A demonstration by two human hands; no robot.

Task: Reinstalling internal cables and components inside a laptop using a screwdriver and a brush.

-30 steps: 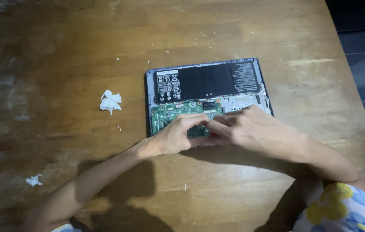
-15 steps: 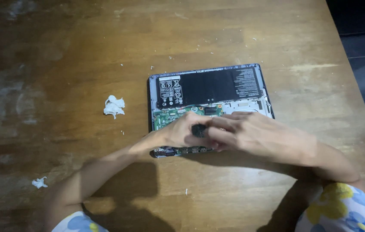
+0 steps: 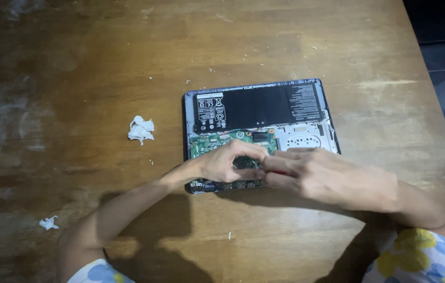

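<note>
Left hand (image 3: 227, 163) and right hand (image 3: 314, 175) meet at frame centre, fingers curled together over the green board (image 3: 217, 141) of the opened laptop (image 3: 256, 131); what they pinch is hidden. Black battery (image 3: 259, 107) above. Crumpled tissue (image 3: 141, 129) left on the table (image 3: 75, 78).

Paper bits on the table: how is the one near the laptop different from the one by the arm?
The upper wad is bigger and puffier; the lower scrap is small and flatter. The wad lies left of the laptop; the scrap lies beside the left forearm, far from it. Both are white, crumpled, and untouched on the table.
</note>
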